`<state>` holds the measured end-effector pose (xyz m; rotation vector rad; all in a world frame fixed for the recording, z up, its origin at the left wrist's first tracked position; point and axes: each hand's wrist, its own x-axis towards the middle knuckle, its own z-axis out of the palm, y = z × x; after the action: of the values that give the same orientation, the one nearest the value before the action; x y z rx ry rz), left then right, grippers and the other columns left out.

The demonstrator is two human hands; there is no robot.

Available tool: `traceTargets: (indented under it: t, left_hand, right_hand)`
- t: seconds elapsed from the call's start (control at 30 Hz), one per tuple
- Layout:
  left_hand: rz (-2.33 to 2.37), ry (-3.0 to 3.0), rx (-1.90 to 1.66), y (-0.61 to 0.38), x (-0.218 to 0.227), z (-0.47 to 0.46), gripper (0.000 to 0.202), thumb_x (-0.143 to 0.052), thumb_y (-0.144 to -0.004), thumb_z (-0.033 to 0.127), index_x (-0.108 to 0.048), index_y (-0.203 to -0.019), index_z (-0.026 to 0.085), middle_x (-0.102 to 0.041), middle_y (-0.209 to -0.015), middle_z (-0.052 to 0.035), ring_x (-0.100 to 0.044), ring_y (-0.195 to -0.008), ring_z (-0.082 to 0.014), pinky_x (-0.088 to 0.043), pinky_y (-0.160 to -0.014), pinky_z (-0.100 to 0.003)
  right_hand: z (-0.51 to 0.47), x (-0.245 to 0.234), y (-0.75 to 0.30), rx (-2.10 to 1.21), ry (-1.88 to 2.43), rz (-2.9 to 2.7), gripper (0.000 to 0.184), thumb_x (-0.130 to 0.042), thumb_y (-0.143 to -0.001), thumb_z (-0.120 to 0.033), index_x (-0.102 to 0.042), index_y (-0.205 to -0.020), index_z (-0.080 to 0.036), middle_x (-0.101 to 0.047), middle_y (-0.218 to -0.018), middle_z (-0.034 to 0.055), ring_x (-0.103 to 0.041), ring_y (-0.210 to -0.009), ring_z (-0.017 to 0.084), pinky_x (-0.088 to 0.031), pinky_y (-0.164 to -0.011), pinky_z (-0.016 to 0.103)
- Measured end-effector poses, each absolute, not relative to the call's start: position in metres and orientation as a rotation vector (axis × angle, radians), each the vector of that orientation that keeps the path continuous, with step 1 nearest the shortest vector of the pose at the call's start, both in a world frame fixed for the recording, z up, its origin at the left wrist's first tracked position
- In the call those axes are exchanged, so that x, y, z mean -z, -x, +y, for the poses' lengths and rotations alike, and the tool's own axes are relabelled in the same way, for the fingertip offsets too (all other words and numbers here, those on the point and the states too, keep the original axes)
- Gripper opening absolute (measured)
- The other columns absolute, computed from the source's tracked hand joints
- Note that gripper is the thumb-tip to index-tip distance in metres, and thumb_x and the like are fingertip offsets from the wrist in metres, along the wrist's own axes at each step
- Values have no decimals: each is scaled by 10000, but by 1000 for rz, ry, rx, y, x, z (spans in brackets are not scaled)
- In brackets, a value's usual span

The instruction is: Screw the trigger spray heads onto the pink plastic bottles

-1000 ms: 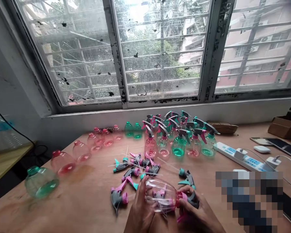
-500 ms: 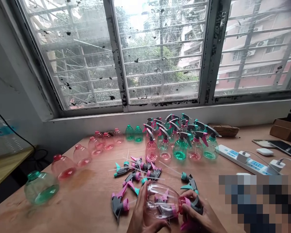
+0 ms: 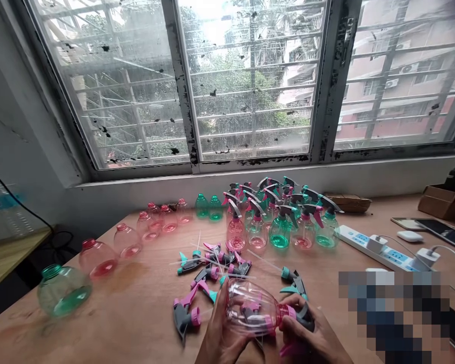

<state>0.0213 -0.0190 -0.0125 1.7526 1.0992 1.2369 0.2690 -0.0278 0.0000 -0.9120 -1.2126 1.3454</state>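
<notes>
pink bottle (image 3: 250,308) is held on its side just above the table (image 3: 136,323), near the front edge. long axis runs left-right: base to the left, neck to the right. left hand (image 3: 222,338) wraps the body, closed on it. right hand (image 3: 311,344) grips the spray head (image 3: 301,317) at the neck, its collar touching the mouth. loose spray heads (image 3: 212,263) lie just beyond.
</notes>
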Motion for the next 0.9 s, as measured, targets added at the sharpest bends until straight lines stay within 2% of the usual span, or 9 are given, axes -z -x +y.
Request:
traceTargets:
  t: [0.07,0.17,0.27,0.33,0.5,0.6,0.7,0.8,0.9]
  left_hand:
    - [1055,-1747,-1223,-20,11,-19,999,-779,-815,508,-187,-1605,352,-340,-1667,-88,-361,-1506,-354,-306,-1239,-503]
    - [998,-1735,-1202,-17,11,-18,1169,-841,-707,579,-149,-1615,325,-272,-1694,-96,-243,-1545,-381,-216,-1263,-519]
    - [979,-1684,-1204,-16,14,-16,1100,-810,-724,613,-227,-1603,304,-278,-1690,-103,-240,-1544,-392,-225,-1257,-534]
    - [974,-1680,-1218,-17,18,-14,1042,-818,-737,578,-270,-1588,327,-277,-1692,-84,-265,-1540,-380,-246,-1254,-528]
    - [1024,-1713,-1274,-21,22,-13,941,-774,-819,498,-251,-1588,354,-299,-1687,-65,-276,-1547,-319,-235,-1269,-482]
    - [1011,-1708,-1276,-22,21,-13,1072,-809,-764,544,-188,-1608,317,-301,-1683,-96,-293,-1535,-358,-282,-1254,-494]
    - [984,-1706,-1235,-19,19,-13,1179,-829,-684,631,-205,-1610,252,-318,-1669,-139,-309,-1514,-422,-322,-1229,-538]
    - [954,-1719,-1233,-19,18,-13,1104,-795,-729,630,-234,-1603,256,-303,-1674,-137,-295,-1521,-419,-360,-1211,-529]
    - [996,-1772,-1266,-22,18,-14,954,-754,-816,545,-248,-1593,319,-278,-1690,-89,-238,-1551,-371,-283,-1248,-528]
  right_hand:
    - [-28,1,-269,-1350,906,-1215,432,-793,-773,-574,-618,-899,-200,-699,-685,10,-647,-590,184,-487,-571,275]
    - [-27,4,-269,-1343,906,-1245,430,-813,-765,-550,-629,-912,-190,-693,-673,0,-638,-589,175,-472,-572,265]
    - [-27,4,-269,-1333,924,-1260,437,-811,-765,-555,-633,-923,-189,-696,-670,1,-639,-573,178,-469,-568,277]
    - [-27,3,-269,-1337,935,-1240,445,-806,-761,-573,-624,-910,-195,-693,-655,1,-647,-568,189,-473,-560,282]
    - [-26,1,-268,-1341,913,-1181,458,-813,-750,-587,-610,-887,-200,-710,-677,9,-666,-584,196,-493,-569,283]
    - [-25,2,-269,-1315,905,-1242,423,-805,-780,-552,-617,-897,-192,-710,-668,8,-663,-588,190,-479,-579,273]
    - [-25,2,-270,-1338,895,-1291,402,-797,-801,-526,-610,-920,-192,-709,-653,2,-665,-578,187,-468,-574,264]
    - [-25,1,-270,-1337,918,-1279,409,-814,-784,-528,-620,-901,-188,-709,-655,4,-668,-587,187,-474,-579,260]
    - [-25,0,-270,-1359,907,-1219,426,-815,-769,-554,-619,-879,-192,-709,-675,9,-665,-591,187,-485,-576,263]
